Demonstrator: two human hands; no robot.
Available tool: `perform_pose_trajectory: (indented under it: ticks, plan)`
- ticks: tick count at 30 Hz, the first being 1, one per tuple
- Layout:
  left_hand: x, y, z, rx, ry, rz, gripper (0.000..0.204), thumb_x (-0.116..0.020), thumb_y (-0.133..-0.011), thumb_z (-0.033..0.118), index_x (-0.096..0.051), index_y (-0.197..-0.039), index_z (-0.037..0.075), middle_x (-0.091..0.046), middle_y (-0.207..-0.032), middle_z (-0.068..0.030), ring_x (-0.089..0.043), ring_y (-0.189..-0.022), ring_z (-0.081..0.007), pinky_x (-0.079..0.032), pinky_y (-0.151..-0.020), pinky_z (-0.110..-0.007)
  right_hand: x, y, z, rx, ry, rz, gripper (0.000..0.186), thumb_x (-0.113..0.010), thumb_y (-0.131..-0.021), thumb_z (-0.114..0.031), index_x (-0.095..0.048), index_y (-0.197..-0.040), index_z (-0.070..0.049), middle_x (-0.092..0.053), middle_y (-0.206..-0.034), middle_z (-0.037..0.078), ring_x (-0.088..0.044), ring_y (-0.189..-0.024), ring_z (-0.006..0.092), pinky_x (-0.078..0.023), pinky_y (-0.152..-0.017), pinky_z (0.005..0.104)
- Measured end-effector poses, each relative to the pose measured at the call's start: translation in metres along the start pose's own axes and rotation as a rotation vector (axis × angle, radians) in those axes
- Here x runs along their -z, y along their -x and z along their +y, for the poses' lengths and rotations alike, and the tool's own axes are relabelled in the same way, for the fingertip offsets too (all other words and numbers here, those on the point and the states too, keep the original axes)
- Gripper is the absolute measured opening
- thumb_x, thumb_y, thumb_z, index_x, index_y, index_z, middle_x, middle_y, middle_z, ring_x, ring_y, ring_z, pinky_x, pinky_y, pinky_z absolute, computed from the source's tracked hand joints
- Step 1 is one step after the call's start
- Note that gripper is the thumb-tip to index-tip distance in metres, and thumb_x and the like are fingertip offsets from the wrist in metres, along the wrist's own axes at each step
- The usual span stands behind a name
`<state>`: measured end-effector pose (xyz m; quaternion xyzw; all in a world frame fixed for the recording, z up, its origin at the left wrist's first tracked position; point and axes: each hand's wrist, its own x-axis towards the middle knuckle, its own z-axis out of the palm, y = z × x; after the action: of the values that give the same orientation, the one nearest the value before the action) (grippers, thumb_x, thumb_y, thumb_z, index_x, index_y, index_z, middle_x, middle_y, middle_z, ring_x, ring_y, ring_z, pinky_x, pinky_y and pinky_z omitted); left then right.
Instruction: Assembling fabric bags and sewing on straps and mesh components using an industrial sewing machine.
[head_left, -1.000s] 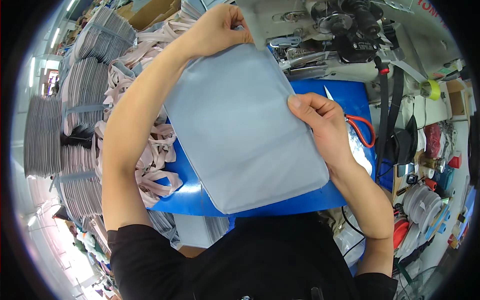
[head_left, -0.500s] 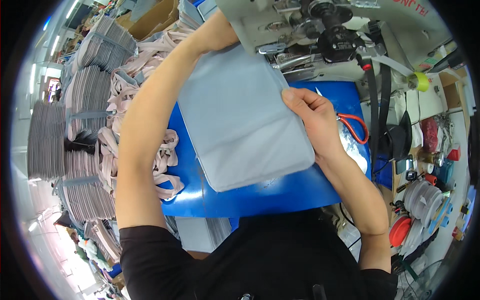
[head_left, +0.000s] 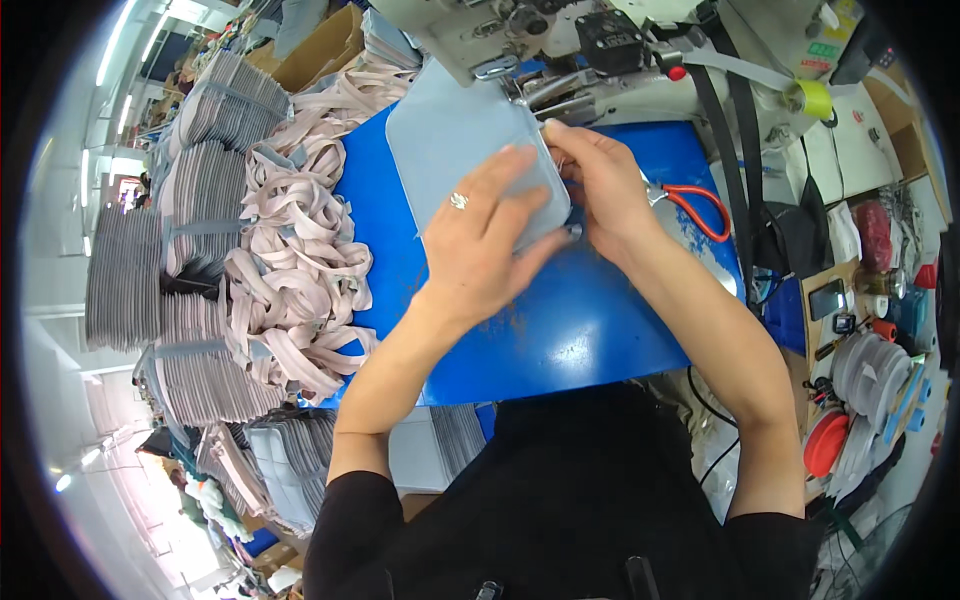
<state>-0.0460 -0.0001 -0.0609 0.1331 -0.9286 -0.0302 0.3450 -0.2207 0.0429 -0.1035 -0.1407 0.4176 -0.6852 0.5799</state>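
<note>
A grey-blue fabric panel (head_left: pixel 450 140) with rounded corners lies on the blue tabletop (head_left: pixel 560 350), its far end under the sewing machine (head_left: pixel 545 45). My left hand (head_left: pixel 485 225) is over the panel's near part, fingers spread and slightly blurred, a ring on one finger. At the panel's right edge, close to the machine's foot, my right hand (head_left: pixel 605 185) pinches the border between thumb and fingers. The thumb shows on top; the other fingertips are partly hidden. Red-handled scissors (head_left: pixel 700 212) rest just right of that hand.
Pale pinkish straps (head_left: pixel 300 270) lie heaped along the table's left side. Beyond them stand tied stacks of grey panels (head_left: pixel 205 200). At the right are dark hanging belts (head_left: pixel 735 150), a yellow roll (head_left: pixel 812 98), a phone (head_left: pixel 827 299) and several white spools (head_left: pixel 865 370).
My left hand has come back from the panel's far end onto its near part. The panel has shifted away from me, farther under the machine. My right hand stays at its right edge.
</note>
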Motion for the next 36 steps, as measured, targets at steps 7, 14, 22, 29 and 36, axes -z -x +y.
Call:
perform_pose_trajectory:
  ticks: [7, 14, 22, 29, 36]
  plan:
    - [0.021, -0.019, -0.033, 0.216, 0.249, 0.135, 0.027, -0.081, -0.077, -0.004, -0.07, -0.102, 0.002, -0.078, -0.114, -0.0139, -0.075, -0.093, -0.0279, -0.06, -0.078, -0.031, -0.006, 0.02, 0.023, 0.465, 0.576, 0.073, 0.035, -0.08, -0.092, -0.019, -0.069, -0.118, 0.0, -0.066, -0.09, 0.003, -0.063, -0.083, 0.0104, -0.053, -0.071, 0.0275]
    - [0.001, -0.018, -0.014, -0.213, 0.002, 0.018, 0.012, -0.073, -0.08, 0.002, -0.07, -0.091, 0.004, -0.078, -0.103, -0.0073, -0.075, -0.092, -0.0243, -0.058, -0.071, -0.036, 0.008, 0.037, 0.028, 0.209, 0.215, 0.01, 0.011, -0.075, -0.097, -0.009, -0.076, -0.102, 0.002, -0.072, -0.083, 0.001, -0.063, -0.071, 0.0046, -0.048, -0.063, 0.0196]
    - [0.0, -0.032, -0.031, -0.202, -0.065, -0.028, 0.011, -0.074, -0.081, 0.006, -0.07, -0.091, 0.008, -0.078, -0.101, -0.0024, -0.074, -0.092, -0.0187, -0.049, -0.07, -0.033, -0.005, 0.019, 0.022, 0.2, 0.075, 0.05, 0.011, -0.074, -0.097, -0.007, -0.076, -0.103, 0.002, -0.071, -0.083, -0.001, -0.059, -0.07, 0.0026, -0.043, -0.059, 0.0201]
    - [-0.008, -0.052, -0.06, -0.065, -0.06, -0.056, 0.012, -0.077, -0.085, 0.005, -0.072, -0.095, 0.007, -0.08, -0.109, -0.0032, -0.073, -0.09, -0.0207, -0.048, -0.073, -0.037, -0.02, -0.02, 0.016, 0.184, 0.049, 0.125, 0.021, -0.082, -0.092, -0.016, -0.079, -0.107, -0.001, -0.072, -0.084, -0.002, -0.056, -0.068, 0.0029, -0.04, -0.057, 0.0207]
    - [-0.031, 0.012, 0.007, 0.297, 0.157, 0.27, 0.042, -0.086, -0.081, 0.005, -0.071, -0.12, -0.002, -0.074, -0.124, -0.0207, -0.072, -0.119, -0.0342, -0.055, -0.102, -0.042, -0.029, -0.021, 0.013, 0.197, 0.03, 0.179, 0.029, -0.086, -0.088, -0.022, -0.08, -0.105, 0.001, -0.072, -0.086, 0.0, -0.058, -0.074, 0.0071, -0.042, -0.065, 0.0244]
